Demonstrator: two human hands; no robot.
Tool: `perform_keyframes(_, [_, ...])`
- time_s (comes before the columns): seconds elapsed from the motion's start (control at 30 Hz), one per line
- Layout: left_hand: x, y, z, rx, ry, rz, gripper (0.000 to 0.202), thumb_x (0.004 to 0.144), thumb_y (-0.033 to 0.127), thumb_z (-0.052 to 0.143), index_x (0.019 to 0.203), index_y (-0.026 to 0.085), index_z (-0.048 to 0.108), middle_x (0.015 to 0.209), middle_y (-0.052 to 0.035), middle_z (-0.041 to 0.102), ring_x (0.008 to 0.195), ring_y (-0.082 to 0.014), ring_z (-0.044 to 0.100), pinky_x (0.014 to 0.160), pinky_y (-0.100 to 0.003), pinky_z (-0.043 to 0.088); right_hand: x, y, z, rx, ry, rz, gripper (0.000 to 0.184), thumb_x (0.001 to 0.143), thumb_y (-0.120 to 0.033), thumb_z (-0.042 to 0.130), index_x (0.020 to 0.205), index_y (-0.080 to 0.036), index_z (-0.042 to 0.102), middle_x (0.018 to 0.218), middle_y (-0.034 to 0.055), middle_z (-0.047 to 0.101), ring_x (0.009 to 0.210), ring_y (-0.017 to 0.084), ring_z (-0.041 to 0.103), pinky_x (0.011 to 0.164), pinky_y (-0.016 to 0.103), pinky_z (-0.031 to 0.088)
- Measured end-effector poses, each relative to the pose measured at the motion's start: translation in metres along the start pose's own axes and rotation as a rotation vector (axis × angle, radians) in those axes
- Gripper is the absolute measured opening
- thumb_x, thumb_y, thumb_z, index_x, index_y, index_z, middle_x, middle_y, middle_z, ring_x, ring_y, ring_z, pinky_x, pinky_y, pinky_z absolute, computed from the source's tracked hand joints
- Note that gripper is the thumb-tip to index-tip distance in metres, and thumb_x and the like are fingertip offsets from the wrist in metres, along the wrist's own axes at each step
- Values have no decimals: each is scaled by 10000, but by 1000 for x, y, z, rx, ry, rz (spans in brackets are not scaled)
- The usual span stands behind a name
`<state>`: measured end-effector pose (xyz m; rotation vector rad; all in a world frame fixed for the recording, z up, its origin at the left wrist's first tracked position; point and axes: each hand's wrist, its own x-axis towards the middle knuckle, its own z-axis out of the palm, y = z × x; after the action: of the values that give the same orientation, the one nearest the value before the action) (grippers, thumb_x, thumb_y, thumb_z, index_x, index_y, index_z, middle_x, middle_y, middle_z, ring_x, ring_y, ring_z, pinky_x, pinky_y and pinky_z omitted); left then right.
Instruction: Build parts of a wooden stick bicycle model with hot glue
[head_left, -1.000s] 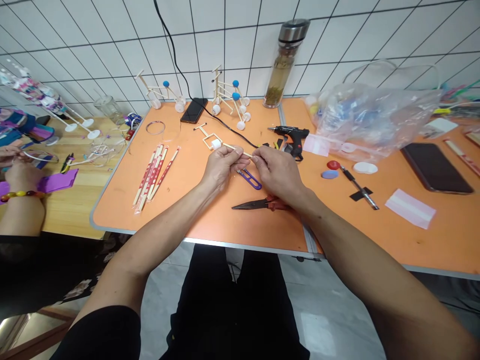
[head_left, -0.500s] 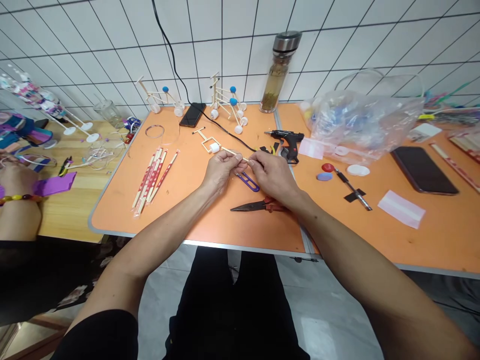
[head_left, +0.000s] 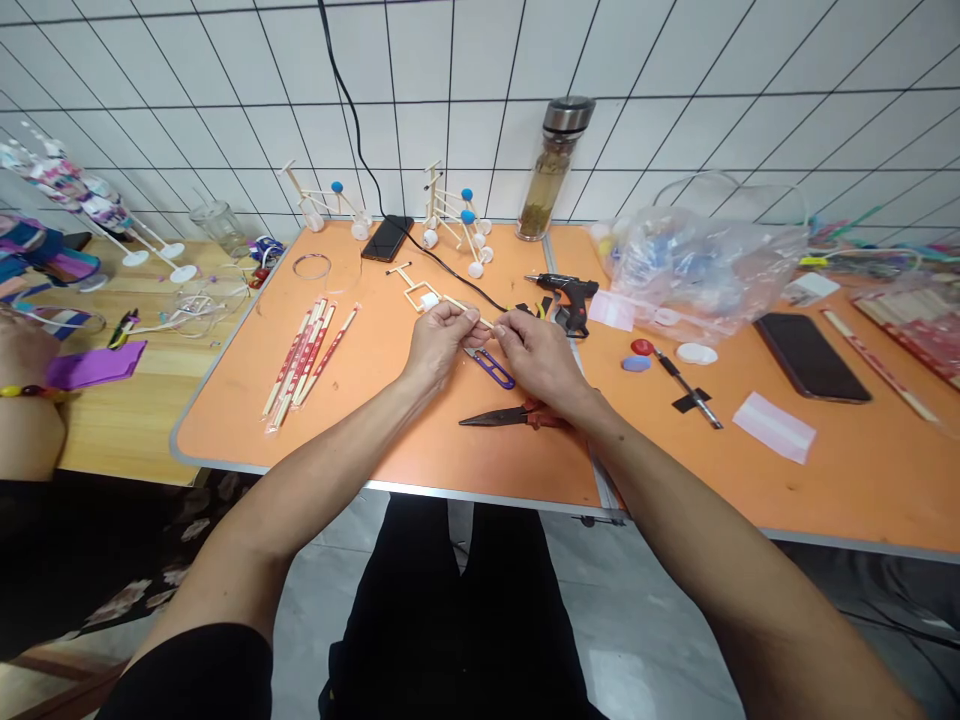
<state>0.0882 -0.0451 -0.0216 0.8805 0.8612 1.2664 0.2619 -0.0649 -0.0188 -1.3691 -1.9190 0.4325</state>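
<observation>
Both hands pinch a thin wooden chopstick (head_left: 485,322) over the orange table. My left hand (head_left: 439,345) is closed on its left part, and my right hand (head_left: 536,355) grips the right end. Just beyond my left hand lies a small stick frame (head_left: 409,285) with a white wheel (head_left: 429,301). Purple-handled thread snips (head_left: 495,370) rest below the fingers, partly covered. Under my right wrist are red-handled needle-nose pliers (head_left: 499,416), their handles partly hidden. Paper-wrapped chopsticks (head_left: 304,360) lie to the left.
Stick models (head_left: 454,215) with blue balls stand at the back, near a phone (head_left: 388,238) and a tea bottle (head_left: 555,170). Right of my hands are a glue gun (head_left: 570,300), a plastic bag (head_left: 697,265), a pen (head_left: 686,388) and another phone (head_left: 812,356). A co-worker's hand (head_left: 26,345) is far left.
My view has shifted slightly, so the things on the right appear further left. Both hands keep hold of the chopstick in nearly the same place.
</observation>
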Motion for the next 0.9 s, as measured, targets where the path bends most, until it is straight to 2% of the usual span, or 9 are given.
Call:
perform_keyframes(0.17, [4, 3, -3, 22, 38, 42, 190, 958, 192, 865, 874, 165, 697, 741, -9, 778, 645, -113, 757, 685, -214, 595, 1, 1, 2, 39, -14, 23, 230, 1055, -353, 557, 890, -247, 678, 787, 44, 728, 753, 247, 638, 716, 369, 427])
perform_keyframes(0.27, [8, 8, -7, 38, 100, 43, 236, 944, 234, 896, 866, 171, 681, 761, -9, 778, 655, -110, 755, 682, -210, 586, 1, 5, 4, -16, 23, -31, 200, 1062, -340, 559, 939, -248, 688, 857, 62, 765, 789, 261, 666, 751, 381, 451])
perform_keyframes(0.4, [13, 12, -11, -3, 181, 42, 255, 972, 206, 863, 834, 175, 651, 753, 3, 767, 645, -86, 734, 697, -191, 579, 1, 13, 6, -138, 84, -98, 142, 1057, -296, 575, 990, -252, 692, 915, 86, 792, 859, 295, 711, 790, 400, 484])
perform_keyframes(0.6, [15, 16, -12, -87, 184, 44, 246, 1033, 136, 753, 828, 173, 623, 749, -3, 763, 643, -85, 737, 699, -191, 586, 5, 12, 3, -218, 119, -213, 113, 1049, -261, 574, 1010, -251, 680, 1033, 125, 817, 974, 309, 739, 892, 427, 540])
perform_keyframes(0.73, [13, 21, -12, -116, 224, 16, 164, 1052, 220, 753, 979, 202, 607, 755, 27, 762, 595, -85, 714, 665, -189, 569, 27, 7, -2, -227, 138, -222, 149, 1043, -254, 536, 981, -253, 672, 1013, 120, 806, 961, 310, 735, 885, 433, 530])
perform_keyframes(0.8, [12, 21, -12, -92, 244, -4, 115, 1072, 244, 714, 1078, 218, 603, 771, 39, 767, 550, -81, 686, 629, -188, 544, 47, 8, -1, -222, 165, -164, 126, 1012, -248, 552, 964, -254, 668, 939, 104, 789, 902, 308, 721, 859, 432, 521])
perform_keyframes(0.9, [11, 19, -13, -28, 236, -24, 56, 1089, 235, 648, 1128, 222, 609, 798, 43, 772, 524, -74, 662, 606, -184, 513, 79, 14, 6, -217, 200, -74, 105, 975, -249, 571, 940, -256, 670, 907, 97, 779, 871, 307, 698, 837, 431, 510])
